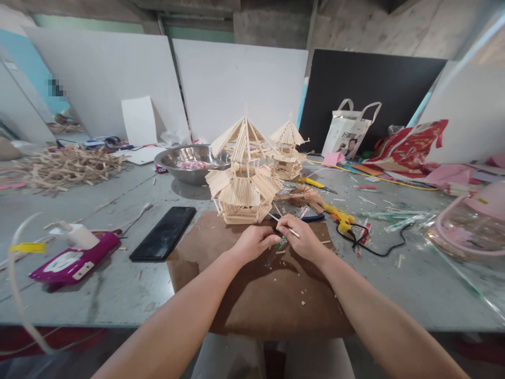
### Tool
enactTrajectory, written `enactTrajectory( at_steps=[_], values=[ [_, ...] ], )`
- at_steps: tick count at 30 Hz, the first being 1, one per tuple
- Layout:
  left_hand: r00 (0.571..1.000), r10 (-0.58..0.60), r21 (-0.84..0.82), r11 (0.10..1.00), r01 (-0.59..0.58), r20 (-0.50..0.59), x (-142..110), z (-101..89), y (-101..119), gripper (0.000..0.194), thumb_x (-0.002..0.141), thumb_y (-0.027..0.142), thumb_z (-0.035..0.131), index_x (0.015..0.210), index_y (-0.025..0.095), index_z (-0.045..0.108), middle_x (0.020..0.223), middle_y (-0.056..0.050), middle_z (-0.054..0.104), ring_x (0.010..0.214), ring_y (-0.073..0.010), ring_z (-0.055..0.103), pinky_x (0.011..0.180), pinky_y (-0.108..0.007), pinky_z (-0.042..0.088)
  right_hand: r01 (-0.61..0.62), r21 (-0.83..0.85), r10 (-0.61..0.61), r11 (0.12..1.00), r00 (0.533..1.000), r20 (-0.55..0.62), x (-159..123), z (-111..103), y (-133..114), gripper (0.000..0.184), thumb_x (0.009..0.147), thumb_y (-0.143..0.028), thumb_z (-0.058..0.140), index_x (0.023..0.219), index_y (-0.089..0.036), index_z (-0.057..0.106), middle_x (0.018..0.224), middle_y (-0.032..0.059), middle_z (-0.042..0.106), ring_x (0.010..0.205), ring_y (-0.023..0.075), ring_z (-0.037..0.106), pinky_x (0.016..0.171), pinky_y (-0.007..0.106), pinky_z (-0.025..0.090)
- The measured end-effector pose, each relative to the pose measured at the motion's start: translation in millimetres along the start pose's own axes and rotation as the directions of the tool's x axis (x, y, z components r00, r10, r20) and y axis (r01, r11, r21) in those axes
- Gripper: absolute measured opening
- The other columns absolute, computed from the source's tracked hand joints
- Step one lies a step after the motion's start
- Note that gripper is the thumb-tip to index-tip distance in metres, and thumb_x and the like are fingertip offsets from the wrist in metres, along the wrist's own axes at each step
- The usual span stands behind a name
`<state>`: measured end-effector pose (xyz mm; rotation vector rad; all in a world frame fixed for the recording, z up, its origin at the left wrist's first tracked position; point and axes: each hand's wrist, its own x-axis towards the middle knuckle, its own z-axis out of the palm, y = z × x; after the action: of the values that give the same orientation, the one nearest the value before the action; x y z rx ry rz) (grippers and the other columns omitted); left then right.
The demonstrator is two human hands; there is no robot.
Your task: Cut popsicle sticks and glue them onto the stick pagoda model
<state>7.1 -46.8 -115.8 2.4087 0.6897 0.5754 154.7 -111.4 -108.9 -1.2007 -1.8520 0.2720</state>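
My left hand [254,243] and my right hand [300,237] meet over a brown board [244,295] on the grey table, both with fingers pinched. The right hand pinches a thin wooden stick [292,232]; the left hand's fingertips touch the same spot, and what it holds is hidden. Just beyond them stands a large pagoda model [242,176] made of wooden sticks, with a smaller stick pagoda [288,150] behind it to the right. Small wood chips lie scattered on the board.
A black phone [163,232] lies left of the board, and a pink power bank [73,260] with a white charger farther left. A steel bowl [189,163] and a stick pile [63,168] sit behind. A yellow glue gun [341,217], cables and plastic wrappers lie on the right.
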Motion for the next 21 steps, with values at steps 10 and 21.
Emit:
enactTrajectory(
  at_steps=[10,21],
  values=[
    [0.973,-0.040,0.111,0.992,0.067,-0.226,-1,-4.7,5,0.041,0.077,0.043,0.032,0.061,0.014,0.055,0.048,0.003,0.044,0.048,-0.0077,0.039,0.046,-0.019,0.028,-0.167,0.244,0.255,0.955,0.882,-0.395,-1,-14,9,0.019,0.076,-0.032,0.043,0.067,-0.017,0.050,0.057,-0.0018,0.049,0.053,0.0094,0.047,0.054,0.022,0.038],
    [0.903,0.198,0.227,0.967,-0.116,-0.382,-4,-12.3,10,0.028,0.075,0.034,0.042,0.096,0.017,0.051,0.092,-0.006,0.052,0.090,-0.0158,0.046,0.078,-0.029,0.036,-0.044,0.816,0.457,0.577,0.845,-0.278,5,-27,10,0.026,0.075,-0.036,0.044,0.057,-0.018,0.044,0.050,-0.0052,0.046,0.034,0.0062,0.040,0.036,0.021,0.036]
  ],
)
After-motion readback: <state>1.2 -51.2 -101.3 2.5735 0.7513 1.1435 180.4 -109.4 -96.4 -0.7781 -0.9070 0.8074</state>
